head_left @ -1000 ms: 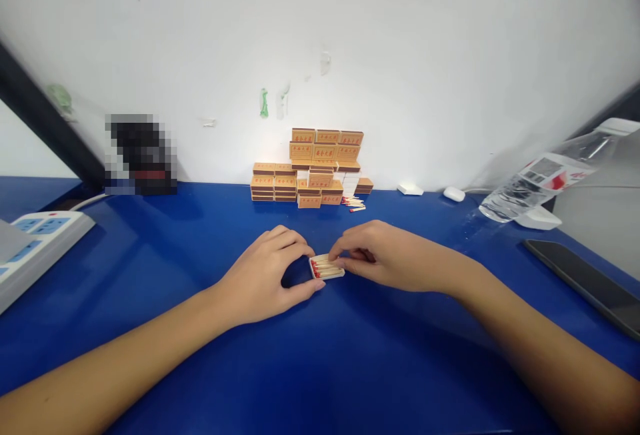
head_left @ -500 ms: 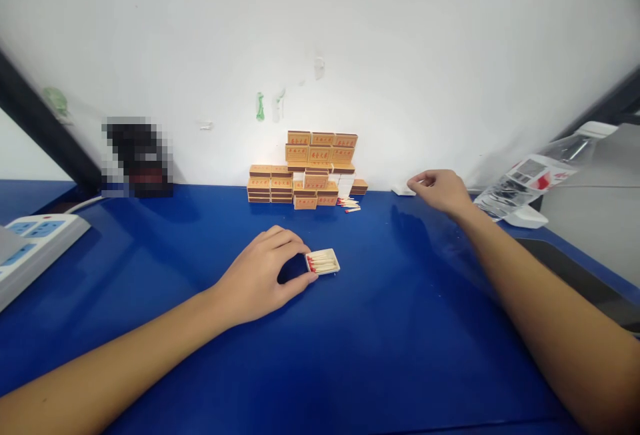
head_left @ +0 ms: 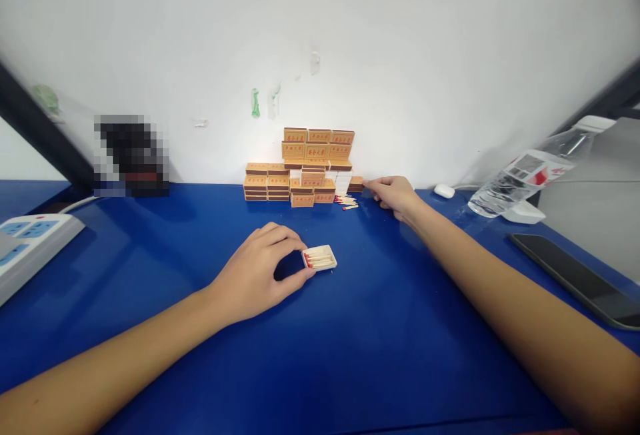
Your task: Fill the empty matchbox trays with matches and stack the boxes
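Observation:
My left hand (head_left: 265, 268) pinches the near and far sides of a small white matchbox tray (head_left: 326, 263), between thumb and fingers. Several red-tipped matches (head_left: 320, 259) lie in the tray, their heads toward my hand. My right hand (head_left: 393, 193) is by the wall, its fingertips closed at the right end of an orange-and-brown matchbox (head_left: 355, 184). That box lies low beside a stack of matchboxes (head_left: 316, 152). A few loose matches (head_left: 347, 201) are in front of the stack, left of my right hand.
To the right are a white earbud case (head_left: 444, 191), a leaning clear plastic bottle (head_left: 530, 171) and a dark phone (head_left: 575, 278). A white power strip (head_left: 45, 248) lies at the left edge. A blurred dark object (head_left: 133, 155) stands by the white wall (head_left: 400, 55).
My right hand has moved left from the white earbud case to the matchbox beside the stack, uncovering the case. The left hand still holds the tray. The view has shifted slightly.

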Motion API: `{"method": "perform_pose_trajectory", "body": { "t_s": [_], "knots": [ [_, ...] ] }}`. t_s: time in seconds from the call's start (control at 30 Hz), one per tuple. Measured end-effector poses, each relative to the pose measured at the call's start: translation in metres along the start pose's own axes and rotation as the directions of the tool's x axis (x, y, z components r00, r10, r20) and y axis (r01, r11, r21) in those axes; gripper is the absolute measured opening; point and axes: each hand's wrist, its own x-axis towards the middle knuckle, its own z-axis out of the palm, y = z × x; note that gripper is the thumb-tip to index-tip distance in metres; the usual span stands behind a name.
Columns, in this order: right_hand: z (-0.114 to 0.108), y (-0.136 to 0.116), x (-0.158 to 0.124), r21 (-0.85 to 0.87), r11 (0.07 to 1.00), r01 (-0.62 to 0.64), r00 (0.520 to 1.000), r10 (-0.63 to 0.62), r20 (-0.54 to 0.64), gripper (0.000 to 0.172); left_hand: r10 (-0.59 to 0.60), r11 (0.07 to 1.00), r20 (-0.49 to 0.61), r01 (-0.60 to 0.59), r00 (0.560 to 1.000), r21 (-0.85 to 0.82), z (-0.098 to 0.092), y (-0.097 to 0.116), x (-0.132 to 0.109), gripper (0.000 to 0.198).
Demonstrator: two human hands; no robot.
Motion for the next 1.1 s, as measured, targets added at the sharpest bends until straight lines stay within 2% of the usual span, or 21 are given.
{"method": "perform_pose_trajectory", "body": {
  "t_s": [0.13,0.23,0.33,0.4,0.47,0.5,0.6,0.67,0.77,0.87,0.93,1.0,1.07,1.1],
  "knots": [
    [-0.001,-0.001,0.002,0.099,0.994,-0.038,0.999,0.038,-0.001,0.030,0.018,1.000,-0.009,-0.018,1.000,0.017,0.001,-0.001,0.000,0.023],
    [-0.009,-0.004,-0.001,0.176,0.984,-0.032,0.998,0.041,-0.044,0.030,0.011,0.999,-0.003,-0.011,1.000,0.040,0.000,-0.001,0.000,0.023],
    [-0.021,-0.013,-0.016,0.243,0.970,0.018,0.997,0.003,-0.082,0.032,-0.011,0.999,0.011,0.011,1.000,0.041,-0.002,0.000,-0.001,0.033],
    [-0.027,-0.023,-0.036,0.281,0.958,0.057,0.997,-0.043,-0.057,0.035,-0.031,0.999,-0.049,0.033,0.998,0.032,-0.004,0.000,-0.001,0.045],
    [-0.027,-0.034,-0.061,0.311,0.947,0.083,0.995,-0.093,0.019,0.038,-0.034,0.999,-0.140,0.040,0.990,0.035,-0.006,0.000,-0.002,0.054],
    [-0.024,-0.040,-0.075,0.321,0.942,0.095,0.985,-0.136,0.108,0.036,-0.028,0.998,-0.183,0.037,0.983,0.044,-0.006,0.000,-0.002,0.057],
    [-0.007,-0.051,-0.115,0.281,0.955,0.093,0.919,-0.191,0.345,0.033,0.008,0.997,-0.271,0.012,0.962,0.072,-0.008,-0.002,-0.002,0.062],
    [0.006,-0.053,-0.135,0.269,0.961,0.068,0.862,-0.192,0.469,0.033,0.028,0.997,-0.306,-0.004,0.952,0.077,-0.009,-0.004,-0.001,0.055],
    [0.018,-0.051,-0.150,0.232,0.972,0.029,0.809,-0.159,0.566,0.034,0.046,0.997,-0.325,-0.023,0.945,0.074,-0.009,-0.007,0.001,0.036],
    [0.020,-0.047,-0.148,0.205,0.979,0.013,0.795,-0.135,0.591,0.037,0.035,0.998,-0.305,-0.020,0.952,0.052,-0.010,-0.008,0.002,0.030],
    [0.016,-0.046,-0.142,0.181,0.977,0.113,0.787,-0.199,0.583,0.038,0.018,0.999,-0.299,-0.005,0.954,0.042,-0.010,-0.008,0.002,0.031],
    [0.008,-0.043,-0.133,0.135,0.940,0.312,0.751,-0.332,0.571,0.040,-0.004,0.999,-0.309,0.020,0.951,0.049,-0.009,-0.009,0.003,0.032],
    [0.000,-0.040,-0.124,0.042,0.865,0.501,0.660,-0.413,0.628,0.048,-0.034,0.996,-0.309,0.058,0.951,0.067,-0.008,-0.011,0.002,0.033],
    [-0.003,-0.038,-0.121,-0.007,0.827,0.562,0.608,-0.407,0.681,0.055,-0.052,0.994,-0.298,0.078,0.953,0.074,-0.008,-0.013,0.002,0.035]
  ]
}}
